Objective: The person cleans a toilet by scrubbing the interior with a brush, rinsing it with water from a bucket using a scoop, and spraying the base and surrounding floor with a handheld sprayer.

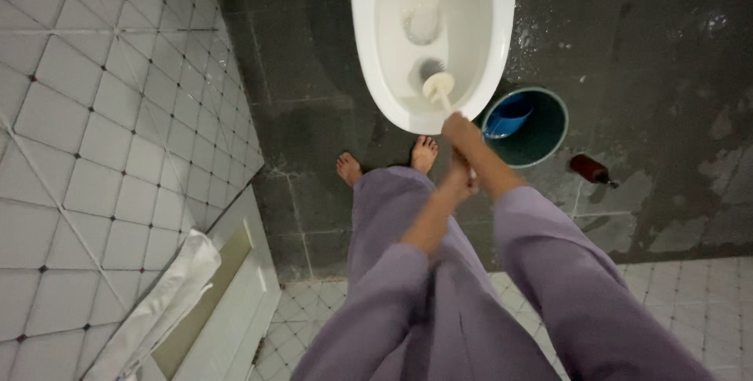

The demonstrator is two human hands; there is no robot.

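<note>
**Toilet brush at work in a white bowl, both hands on the handle**

Toilet brush (436, 85): pale handle with a round cream collar above dark bristles. Head sits inside the toilet bowl (369, 52), low on the near inner wall, close to the front rim. Long axis runs from the bristles back and slightly rightward toward the person, so the brush lies directly ahead of the hands, sloping down into the bowl.

Right hand (461, 128): forward of the pair, just over the front rim of the bowl, closed around the upper handle; the nearer hand to the bristles.

Left hand (461, 180): behind the right, appears clamped on the same handle's end, though the grip is partly covered by the right forearm and hard to confirm. Hands close together, one behind the other.

Surroundings: teal bucket (549, 126) stands on the dark wet floor (667, 75) just right of the bowl's front, with a blue dipper (508, 114) inside. Dark red bottle (590, 168) lies on the floor right of the bucket. Bare feet (424, 153) stand at the bowl's front. White tiled wall (102, 154) fills the left side.

Hidden or unclear: most of the handle behind the hands; the bowl's rear, cut off at the top edge; water level not discernible.
</note>
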